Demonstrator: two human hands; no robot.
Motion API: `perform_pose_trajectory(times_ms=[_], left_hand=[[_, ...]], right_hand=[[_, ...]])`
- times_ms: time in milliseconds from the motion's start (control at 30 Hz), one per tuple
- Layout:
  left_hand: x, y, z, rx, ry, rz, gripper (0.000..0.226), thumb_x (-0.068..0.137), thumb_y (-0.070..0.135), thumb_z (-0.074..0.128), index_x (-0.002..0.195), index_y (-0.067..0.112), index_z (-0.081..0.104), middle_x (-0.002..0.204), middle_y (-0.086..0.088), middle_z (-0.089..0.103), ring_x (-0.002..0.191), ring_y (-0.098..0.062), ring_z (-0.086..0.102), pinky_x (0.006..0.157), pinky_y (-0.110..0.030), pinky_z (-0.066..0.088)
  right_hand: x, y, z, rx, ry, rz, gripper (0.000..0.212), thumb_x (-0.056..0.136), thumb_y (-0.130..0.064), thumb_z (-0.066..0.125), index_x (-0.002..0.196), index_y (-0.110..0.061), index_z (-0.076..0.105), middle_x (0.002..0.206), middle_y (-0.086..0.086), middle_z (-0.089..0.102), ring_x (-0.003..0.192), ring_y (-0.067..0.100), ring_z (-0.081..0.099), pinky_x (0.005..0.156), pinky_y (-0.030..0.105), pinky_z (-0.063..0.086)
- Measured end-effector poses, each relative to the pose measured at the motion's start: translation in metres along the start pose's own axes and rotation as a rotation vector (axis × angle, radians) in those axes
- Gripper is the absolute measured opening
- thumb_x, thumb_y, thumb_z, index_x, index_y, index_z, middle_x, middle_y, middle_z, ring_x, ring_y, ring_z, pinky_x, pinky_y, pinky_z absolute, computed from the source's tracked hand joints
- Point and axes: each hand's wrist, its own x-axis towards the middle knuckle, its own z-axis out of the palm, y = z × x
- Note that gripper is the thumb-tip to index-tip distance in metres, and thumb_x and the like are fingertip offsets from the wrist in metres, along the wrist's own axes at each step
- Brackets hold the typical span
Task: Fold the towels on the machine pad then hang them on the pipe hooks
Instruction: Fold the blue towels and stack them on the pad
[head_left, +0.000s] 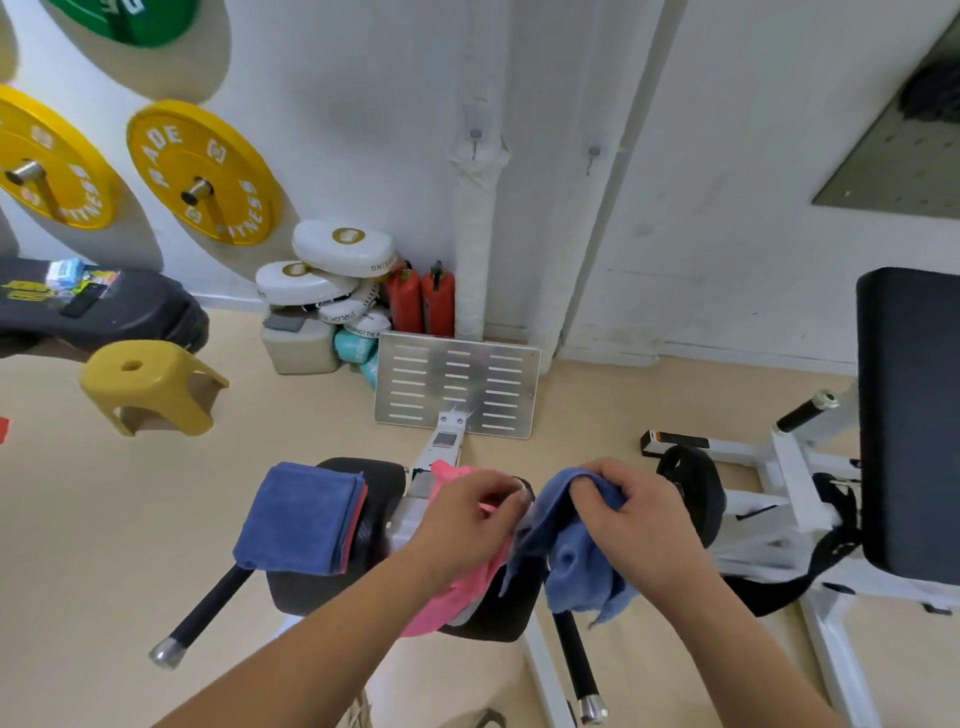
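A crumpled light blue towel (574, 566) hangs over the right black machine pad (491, 621). My right hand (631, 512) grips its top edge. My left hand (467, 512) pinches the towel's left edge with curled fingers, just above a bunched pink towel (462, 597) lying on the same pad. On the left machine pad (376, 480) sits a folded stack with a dark blue towel (298, 519) on top and a red one under it. Two small hooks, a left hook (475, 140) and a right hook (592, 156), stick out of the white wrapped pipe (472, 249) and the wall above.
A slotted metal footplate (454, 384) stands ahead of the pads. A yellow stool (150, 387) is on the floor at left. Yellow weight plates (205, 174) hang on the wall. Black handles (208, 605) stick out below the pads. A white bench frame (789, 467) stands at right.
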Motion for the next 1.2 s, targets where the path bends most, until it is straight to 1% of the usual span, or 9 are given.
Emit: perform_pose_trajectory(times_ms=[167, 267, 367, 567, 667, 733, 833, 1000, 1200], left_hand=[[-0.043, 0.056, -0.014, -0.093, -0.132, 0.162, 0.017, 0.094, 0.031, 0.066, 0.106, 0.022, 0.075, 0.094, 0.004, 0.078, 0.089, -0.011, 0.074, 0.084, -0.034, 0.061], [-0.062, 0.064, -0.027, -0.081, -0.044, 0.209, 0.015, 0.1, 0.017, 0.059, 0.101, 0.018, 0.074, 0.088, 0.0, 0.076, 0.084, -0.014, 0.072, 0.081, -0.037, 0.06], [-0.077, 0.077, -0.047, -0.028, 0.091, 0.295, 0.015, 0.102, 0.018, 0.057, 0.098, 0.022, 0.072, 0.087, 0.002, 0.073, 0.083, -0.014, 0.066, 0.076, -0.031, 0.054], [-0.095, 0.107, -0.089, 0.12, 0.249, 0.399, 0.013, 0.101, 0.021, 0.06, 0.094, 0.027, 0.069, 0.072, 0.017, 0.066, 0.072, 0.001, 0.059, 0.065, -0.008, 0.04], [-0.103, 0.108, -0.108, 0.238, 0.294, 0.327, 0.028, 0.097, 0.038, 0.063, 0.073, 0.025, 0.061, 0.058, 0.014, 0.057, 0.06, -0.001, 0.053, 0.06, -0.019, 0.039], [-0.111, 0.102, -0.12, 0.346, 0.27, 0.245, 0.051, 0.091, 0.054, 0.066, 0.059, 0.019, 0.048, 0.052, 0.008, 0.048, 0.053, -0.006, 0.046, 0.058, -0.029, 0.04], [-0.137, 0.083, -0.137, 0.311, 0.012, 0.139, 0.053, 0.087, 0.057, 0.071, 0.058, 0.018, 0.05, 0.051, 0.007, 0.043, 0.049, -0.006, 0.04, 0.053, -0.025, 0.037], [-0.185, 0.035, -0.177, 0.166, -0.288, 0.112, 0.02, 0.098, 0.031, 0.064, 0.083, 0.018, 0.064, 0.07, 0.007, 0.06, 0.065, -0.005, 0.052, 0.07, -0.03, 0.047], [-0.232, 0.023, -0.183, 0.101, -0.146, 0.303, 0.029, 0.098, 0.012, 0.061, 0.097, 0.038, 0.074, 0.094, 0.022, 0.068, 0.093, 0.0, 0.065, 0.082, -0.011, 0.049]], right_hand=[[-0.023, -0.028, -0.022, -0.022, -0.084, -0.105, 0.023, 0.09, -0.023, 0.055, 0.082, -0.01, 0.073, 0.084, 0.016, 0.072, 0.088, 0.031, 0.068, 0.082, 0.046, 0.057], [-0.041, -0.04, -0.042, -0.065, -0.172, -0.123, 0.025, 0.094, -0.026, 0.057, 0.082, -0.018, 0.077, 0.07, 0.0, 0.072, 0.068, 0.015, 0.066, 0.071, 0.032, 0.057], [-0.059, -0.049, -0.064, -0.226, -0.192, -0.143, 0.033, 0.096, -0.029, 0.058, 0.068, -0.012, 0.062, 0.056, -0.005, 0.048, 0.052, 0.008, 0.045, 0.057, 0.024, 0.042], [-0.082, -0.056, -0.087, -0.314, -0.129, -0.169, 0.051, 0.089, -0.05, 0.069, 0.055, -0.022, 0.045, 0.051, -0.009, 0.036, 0.05, 0.007, 0.037, 0.055, 0.024, 0.033], [-0.095, -0.047, -0.081, -0.277, -0.14, -0.119, 0.05, 0.089, -0.047, 0.072, 0.051, -0.025, 0.048, 0.05, -0.012, 0.039, 0.05, 0.006, 0.041, 0.057, 0.024, 0.036], [-0.104, -0.047, -0.07, -0.254, -0.085, -0.103, 0.051, 0.091, -0.041, 0.071, 0.05, -0.024, 0.046, 0.046, -0.013, 0.038, 0.05, 0.006, 0.039, 0.057, 0.024, 0.035], [-0.116, -0.048, -0.046, -0.211, 0.059, -0.077, 0.048, 0.09, -0.04, 0.069, 0.054, -0.02, 0.044, 0.045, -0.012, 0.039, 0.049, 0.005, 0.04, 0.052, 0.017, 0.034], [-0.13, -0.028, -0.001, -0.136, 0.148, 0.084, 0.042, 0.089, -0.04, 0.07, 0.063, -0.017, 0.047, 0.059, 0.002, 0.045, 0.059, 0.017, 0.048, 0.058, 0.032, 0.04], [-0.164, -0.076, 0.064, -0.049, 0.033, -0.029, 0.026, 0.094, -0.03, 0.064, 0.072, -0.016, 0.065, 0.062, -0.005, 0.055, 0.063, 0.01, 0.053, 0.065, 0.027, 0.045]])
